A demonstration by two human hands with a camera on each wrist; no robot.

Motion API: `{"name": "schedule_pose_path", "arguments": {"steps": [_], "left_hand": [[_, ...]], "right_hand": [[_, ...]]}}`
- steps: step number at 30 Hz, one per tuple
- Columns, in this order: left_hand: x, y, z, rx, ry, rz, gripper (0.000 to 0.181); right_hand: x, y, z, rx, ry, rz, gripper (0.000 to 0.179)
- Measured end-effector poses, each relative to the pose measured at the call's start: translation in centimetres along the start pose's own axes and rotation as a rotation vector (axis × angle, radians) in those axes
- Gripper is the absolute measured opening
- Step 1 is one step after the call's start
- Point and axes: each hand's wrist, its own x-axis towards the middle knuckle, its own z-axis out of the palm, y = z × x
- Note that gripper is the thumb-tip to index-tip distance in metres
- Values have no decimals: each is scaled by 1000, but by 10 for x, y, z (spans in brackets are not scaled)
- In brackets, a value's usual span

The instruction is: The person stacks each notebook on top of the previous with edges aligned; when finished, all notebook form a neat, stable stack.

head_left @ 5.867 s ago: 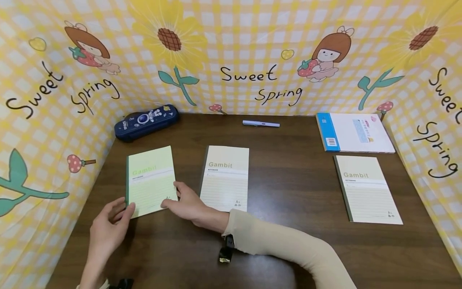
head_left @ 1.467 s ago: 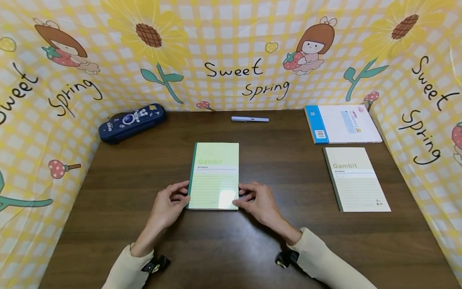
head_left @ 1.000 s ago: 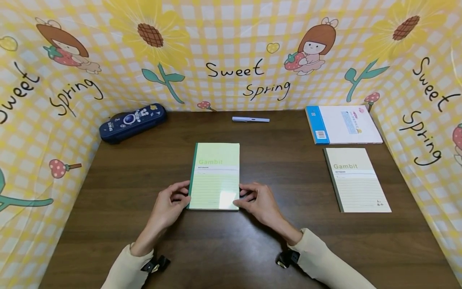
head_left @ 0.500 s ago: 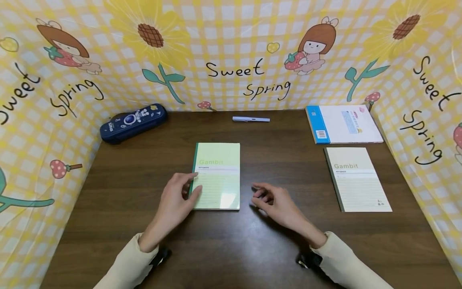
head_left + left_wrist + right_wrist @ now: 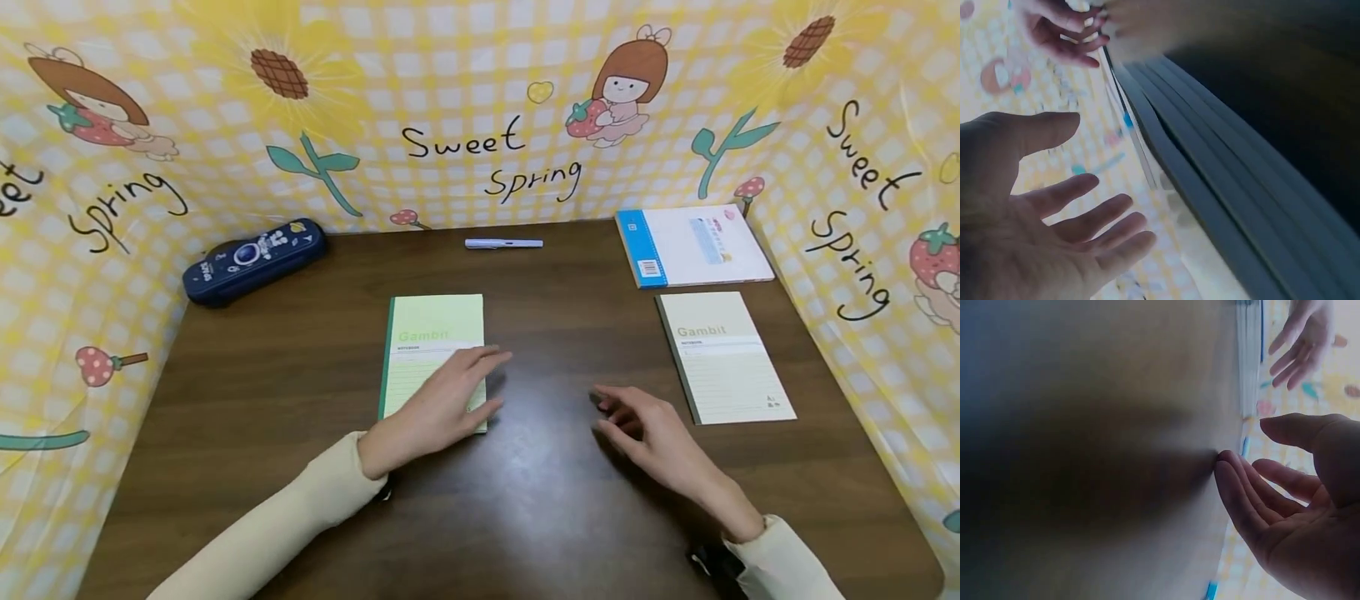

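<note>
A green Gambit notebook (image 5: 437, 317) lies mid-table; in the left wrist view, several layers show in the stack's edge (image 5: 1210, 162). Above its lower right part reaches my left hand (image 5: 435, 408), fingers spread and pointing right, holding nothing. It hides much of the cover. My right hand (image 5: 660, 437) is between this stack and a cream Gambit notebook (image 5: 731, 367) to the right, with loosely bent fingers and nothing in them. In the right wrist view its fingertips (image 5: 1225, 459) are close to the table; whether they touch, I cannot tell.
A navy pencil case (image 5: 255, 260) with an astronaut print lies at the back left. The lavender pen (image 5: 503, 243) is at the back middle. At the back right is a white and blue book (image 5: 697, 246). Checked yellow cloth (image 5: 450, 100) walls in the table (image 5: 300, 358).
Earlier, the green notebook was moved from the left onto the cream notebook in the middle. Since then both hands have released its edges; the left crossed over it rightward, the right moved right.
</note>
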Motion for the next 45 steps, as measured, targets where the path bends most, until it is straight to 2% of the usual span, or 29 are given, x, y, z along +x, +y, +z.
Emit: {"name": "schedule_pose_path", "arguments": {"steps": [5,11,14,19,21,26,32,39,42,45], "left_hand": [[22,24,16,78,-158,78,70],[46,53,33,198,-327,128,78],[59,66,38,214,-403,150,83],[87,82,47,215,-445,233,85],[100,89,54,229,-450,273,83],[128,110,76,305,-486,346,79],[149,132,92,405,-504,393,78],[163,144,104,473,-573,389,80],[165,145,109,489,-609,382,80],[165,145,113,487,-617,392,79]], "right_hand": [[-21,16,-19,-87,87,-5,45],[-44,29,-39,-160,168,20,47],[-53,34,-49,-202,212,27,47],[-66,46,-66,-318,282,64,48],[-72,52,-74,-332,263,110,53],[-87,67,-93,-308,129,240,68],[-97,82,-108,-290,26,338,72],[-101,89,-115,-256,-76,417,78],[-101,89,-115,-249,-103,437,80],[-102,89,-115,-255,-102,446,81]]}}
